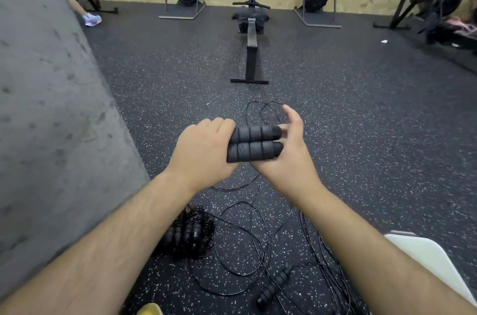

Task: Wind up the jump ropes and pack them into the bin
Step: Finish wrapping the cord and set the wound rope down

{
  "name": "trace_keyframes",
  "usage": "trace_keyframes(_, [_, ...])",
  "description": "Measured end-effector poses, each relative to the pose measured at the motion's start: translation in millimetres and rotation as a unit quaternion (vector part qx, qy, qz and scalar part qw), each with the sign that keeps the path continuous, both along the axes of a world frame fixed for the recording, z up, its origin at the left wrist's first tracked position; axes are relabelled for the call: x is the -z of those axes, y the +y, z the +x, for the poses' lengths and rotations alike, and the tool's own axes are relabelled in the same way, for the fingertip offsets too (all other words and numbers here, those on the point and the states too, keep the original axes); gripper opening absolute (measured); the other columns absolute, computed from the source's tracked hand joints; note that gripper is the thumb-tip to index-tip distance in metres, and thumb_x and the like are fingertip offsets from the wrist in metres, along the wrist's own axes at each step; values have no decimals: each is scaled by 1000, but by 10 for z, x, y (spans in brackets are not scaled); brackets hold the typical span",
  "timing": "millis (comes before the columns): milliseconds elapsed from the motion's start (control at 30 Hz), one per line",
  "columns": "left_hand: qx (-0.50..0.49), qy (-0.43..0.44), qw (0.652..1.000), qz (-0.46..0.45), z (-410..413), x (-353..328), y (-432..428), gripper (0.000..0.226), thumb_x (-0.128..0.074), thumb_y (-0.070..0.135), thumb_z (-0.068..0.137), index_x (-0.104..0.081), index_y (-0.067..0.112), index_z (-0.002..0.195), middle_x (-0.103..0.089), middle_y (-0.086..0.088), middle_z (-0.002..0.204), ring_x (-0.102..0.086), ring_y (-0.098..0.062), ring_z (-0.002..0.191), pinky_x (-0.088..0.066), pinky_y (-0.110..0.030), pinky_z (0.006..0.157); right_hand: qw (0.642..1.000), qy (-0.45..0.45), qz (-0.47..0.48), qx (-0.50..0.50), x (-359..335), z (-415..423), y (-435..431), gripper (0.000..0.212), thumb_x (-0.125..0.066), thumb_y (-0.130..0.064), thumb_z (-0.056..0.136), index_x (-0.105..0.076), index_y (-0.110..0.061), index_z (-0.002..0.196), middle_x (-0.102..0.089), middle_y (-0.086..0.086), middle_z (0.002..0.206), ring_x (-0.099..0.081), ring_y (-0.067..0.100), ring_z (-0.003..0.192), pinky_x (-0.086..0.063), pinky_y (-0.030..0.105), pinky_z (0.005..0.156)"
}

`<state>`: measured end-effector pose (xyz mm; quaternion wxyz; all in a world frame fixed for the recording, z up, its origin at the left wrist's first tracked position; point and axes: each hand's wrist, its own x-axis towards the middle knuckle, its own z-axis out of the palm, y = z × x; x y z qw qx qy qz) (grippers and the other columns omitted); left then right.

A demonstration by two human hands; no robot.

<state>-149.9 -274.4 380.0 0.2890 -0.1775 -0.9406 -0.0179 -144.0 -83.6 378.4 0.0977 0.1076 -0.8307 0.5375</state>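
My left hand (204, 152) grips two black foam jump-rope handles (254, 144), held side by side and pointing right. My right hand (286, 149) is at the handles' right ends, thumb raised and fingers loosely spread, with thin black cord (260, 113) looping around it and hanging to the floor. On the floor below lie loose cord loops (242, 245), a wound bundle of rope with handles (188, 234), and a single loose handle (273, 289). A white bin corner (428, 260) shows at lower right.
A grey concrete wall (46, 108) fills the left side. A rowing machine (251, 38) stands ahead on the speckled rubber floor, with more machines along the plywood wall. Someone's shoe (93, 19) shows at far left. A yellow object (149, 309) is at the bottom edge.
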Motion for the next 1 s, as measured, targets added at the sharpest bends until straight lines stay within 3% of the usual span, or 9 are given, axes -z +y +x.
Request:
trace_keyframes(67, [-13, 10, 1000, 9, -3, -37, -35, 41, -74, 43, 68, -56, 15, 92, -60, -2, 84, -59, -31, 73, -39, -35, 59, 995, -93, -40, -7, 170, -73, -87, 93, -83, -19, 77, -24, -31, 148, -61, -8, 109, -67, 7, 89, -53, 23, 80])
trace_keyframes(200, [-4, 26, 999, 32, 29, -65, -18, 42, -72, 44, 66, -57, 14, 92, -60, -2, 82, -59, -31, 72, -42, -35, 58, 978, -160, 76, -112, 419, -78, -562, 46, -78, -31, 76, -58, -28, 117, -68, -10, 108, -63, 9, 98, -55, 31, 86])
trace_keyframes(367, [14, 34, 999, 37, 72, -63, -72, 40, -66, 45, 69, -59, 15, 95, -60, -2, 85, -59, -31, 75, -42, -36, 61, 937, -102, 209, -262, 398, 77, -1221, 36, -47, -9, 101, -50, -5, 137, -52, 17, 140, -45, 27, 129, -35, 39, 112])
trace_keyframes(467, [15, 35, 999, 31, 88, -77, -171, 42, -58, 48, 70, -60, 16, 96, -59, -1, 83, -59, -30, 74, -42, -36, 60, 931, -99, 226, -270, 377, 91, -1264, 38, -39, -7, 106, -45, -2, 143, -44, 14, 150, -33, 25, 141, -20, 26, 111])
trace_keyframes(567, [34, 28, 999, 30, 100, -91, -326, 52, -58, 50, 68, -64, 14, 105, -60, -2, 83, -61, -32, 75, -47, -37, 60, 950, -118, 136, -255, 242, 111, -1148, 20, -53, -9, 94, -68, -16, 105, -67, 3, 103, -56, 5, 92, -42, 23, 78])
trace_keyframes(633, [40, 12, 999, 31, 109, -91, -442, 57, -61, 56, 71, -63, 16, 111, -59, -1, 84, -61, -31, 76, -48, -37, 60, 951, -163, 61, -257, 185, 71, -964, 23, -58, -11, 92, -62, -26, 75, -57, -16, 61, -47, -5, 54, -43, 20, 60])
trace_keyframes(767, [38, -11, 999, 12, 115, -75, -595, 70, -65, 77, 74, -62, 21, 117, -59, 3, 86, -62, -26, 79, -49, -36, 64, 946, -170, 100, -259, 61, -88, -443, 13, -63, -26, 98, -70, -18, 106, -63, -18, 69, -46, -7, 51, -39, 10, 56])
trace_keyframes(867, [41, -21, 999, -18, 124, -68, -604, 76, -63, 83, 71, -61, 21, 115, -59, 4, 85, -61, -25, 77, -48, -35, 64, 944, -188, 136, -234, 11, -179, -144, 17, -63, -30, 98, -69, -18, 88, -52, -17, 57, -37, 5, 49, -30, 20, 50])
trace_keyframes(1000, [46, -21, 997, -57, 118, -14, -488, 67, -70, 74, 69, -61, 19, 107, -57, 2, 81, -60, -28, 72, -47, -35, 60, 956, -203, 93, -188, -64, -187, 20, 24, -52, -15, 93, -51, -13, 69, -41, 2, 65, -32, 16, 61, -25, 32, 59])
